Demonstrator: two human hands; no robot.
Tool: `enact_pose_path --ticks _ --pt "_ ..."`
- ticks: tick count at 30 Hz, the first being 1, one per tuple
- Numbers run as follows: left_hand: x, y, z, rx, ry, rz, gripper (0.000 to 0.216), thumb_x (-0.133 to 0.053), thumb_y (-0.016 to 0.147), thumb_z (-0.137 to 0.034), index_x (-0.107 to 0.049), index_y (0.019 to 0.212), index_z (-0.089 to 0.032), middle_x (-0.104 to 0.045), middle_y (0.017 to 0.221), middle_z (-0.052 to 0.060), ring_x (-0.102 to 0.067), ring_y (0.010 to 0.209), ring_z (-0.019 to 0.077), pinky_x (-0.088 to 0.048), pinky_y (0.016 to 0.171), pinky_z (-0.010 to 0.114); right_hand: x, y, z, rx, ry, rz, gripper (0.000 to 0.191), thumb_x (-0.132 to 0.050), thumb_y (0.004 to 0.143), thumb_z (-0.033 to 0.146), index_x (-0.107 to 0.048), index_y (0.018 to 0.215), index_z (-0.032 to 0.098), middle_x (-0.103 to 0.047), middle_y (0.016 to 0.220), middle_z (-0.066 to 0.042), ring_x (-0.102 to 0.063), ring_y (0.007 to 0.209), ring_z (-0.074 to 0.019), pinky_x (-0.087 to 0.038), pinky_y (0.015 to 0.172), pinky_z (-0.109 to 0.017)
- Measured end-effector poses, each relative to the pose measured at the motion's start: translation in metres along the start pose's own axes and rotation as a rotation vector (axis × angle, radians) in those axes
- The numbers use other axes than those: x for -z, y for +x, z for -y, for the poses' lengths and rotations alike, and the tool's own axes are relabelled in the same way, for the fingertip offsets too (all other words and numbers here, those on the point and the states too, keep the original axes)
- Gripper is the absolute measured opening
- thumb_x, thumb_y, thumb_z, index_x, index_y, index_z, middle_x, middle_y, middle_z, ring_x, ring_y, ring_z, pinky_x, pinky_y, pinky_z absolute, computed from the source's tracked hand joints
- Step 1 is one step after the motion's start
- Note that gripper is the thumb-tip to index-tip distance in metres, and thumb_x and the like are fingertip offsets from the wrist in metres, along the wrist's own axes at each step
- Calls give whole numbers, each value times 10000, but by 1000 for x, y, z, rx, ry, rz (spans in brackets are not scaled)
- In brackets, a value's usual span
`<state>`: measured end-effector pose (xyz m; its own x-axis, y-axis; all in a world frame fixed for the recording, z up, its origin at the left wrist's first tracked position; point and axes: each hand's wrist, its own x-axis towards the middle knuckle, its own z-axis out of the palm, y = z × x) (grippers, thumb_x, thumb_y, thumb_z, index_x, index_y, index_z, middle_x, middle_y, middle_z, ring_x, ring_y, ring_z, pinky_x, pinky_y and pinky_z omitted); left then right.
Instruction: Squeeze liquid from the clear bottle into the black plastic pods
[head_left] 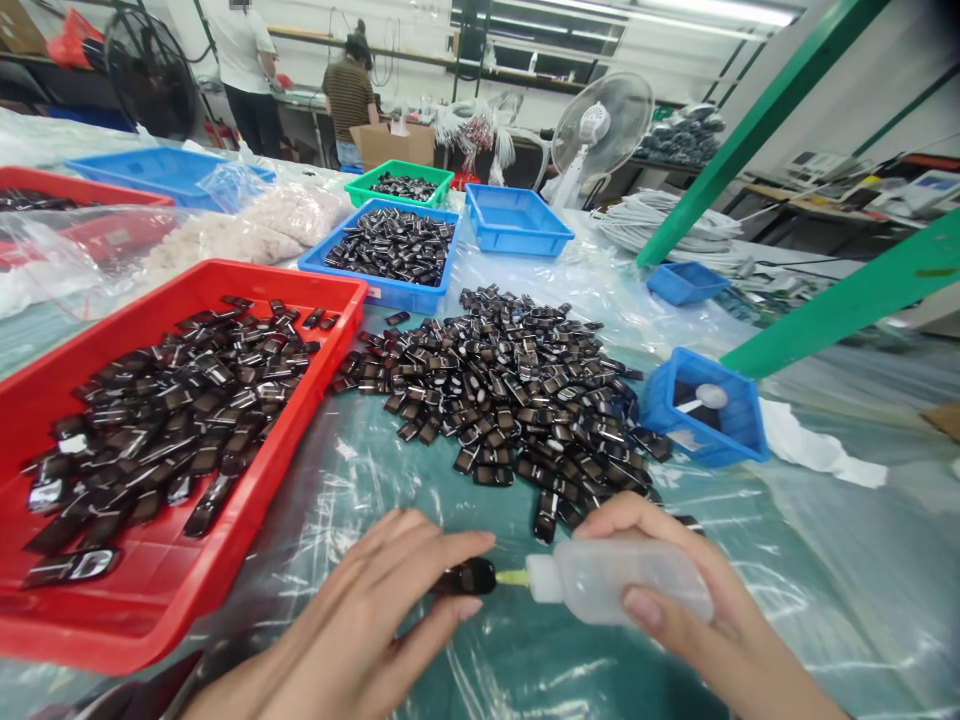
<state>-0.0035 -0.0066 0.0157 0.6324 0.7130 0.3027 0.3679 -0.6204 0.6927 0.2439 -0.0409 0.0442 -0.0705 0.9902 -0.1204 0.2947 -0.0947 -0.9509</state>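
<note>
Between the thumb and fingers of my left hand [390, 590] is a small glossy black plastic piece [474, 577], its end pointing right. My right hand [697, 580] is wrapped round a translucent squeeze bottle [626, 580] that lies sideways. The bottle's thin yellow-green nozzle tip [513, 578] meets the end of the black piece, or comes very close to it. Just beyond my hands spreads a big heap of similar black pieces [517, 380]. To the left, a red tray [292, 430] holds many more of them.
A small blue bin [742, 420] with a white round-ended item stands right of the heap, beside white paper [817, 445]. Behind are filled blue [405, 292] and green trays [442, 185] and another blue tray [517, 235]. Green posts [847, 290] rise at right. Two people work in the background.
</note>
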Motion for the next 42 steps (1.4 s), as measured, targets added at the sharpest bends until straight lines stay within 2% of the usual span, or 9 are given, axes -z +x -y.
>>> enact_pose_path --ticks 4,9,14,25,33,42 --pt "-1 -3 1 -11 -13 -31 342 -439 960 -193 -484 1296 -242 -597 933 40 -593 834 176 -519 765 273 2 1 -3 76 -51 -14 345 -599 798 612 -617 936 296 -624 750 11 -550 589 -152 -396 511 -240" --pt "2 -2 1 -6 -75 -56 441 -325 959 -101 -478 1337 -270 -540 1097 49 -581 984 139 -499 844 212 5 1 -5 168 -127 12 282 -544 859 574 -591 994 331 -642 804 12 -588 612 -149 -437 511 -224" --pt "2 -2 5 23 -19 -87 378 -428 979 -161 -460 1330 -298 -562 1176 29 -559 1090 143 -475 910 217 1 -2 -3 134 -98 -87 306 -576 810 625 -612 976 371 -650 819 32 -594 632 -145 -441 539 -223" --pt "0 -1 6 14 -15 -158 264 -451 988 -227 -533 1234 -277 -593 1101 12 -584 1017 118 -472 878 193 0 -3 -3 113 -82 -95 312 -584 805 622 -626 967 357 -656 796 23 -582 595 -147 -435 508 -226" --pt "2 -4 6 25 12 -122 273 -482 972 -208 -519 1231 -284 -573 1119 16 -583 1025 126 -481 881 205 0 -3 -3 131 -122 -112 286 -573 814 620 -623 962 381 -660 812 34 -602 617 -148 -454 520 -219" --pt "0 -4 6 -19 -13 -165 255 -456 987 -222 -530 1229 -254 -566 1112 10 -561 1030 103 -442 900 168 7 -1 -7 205 -182 -24 241 -532 869 567 -582 1017 384 -665 818 31 -621 603 -150 -480 492 -214"
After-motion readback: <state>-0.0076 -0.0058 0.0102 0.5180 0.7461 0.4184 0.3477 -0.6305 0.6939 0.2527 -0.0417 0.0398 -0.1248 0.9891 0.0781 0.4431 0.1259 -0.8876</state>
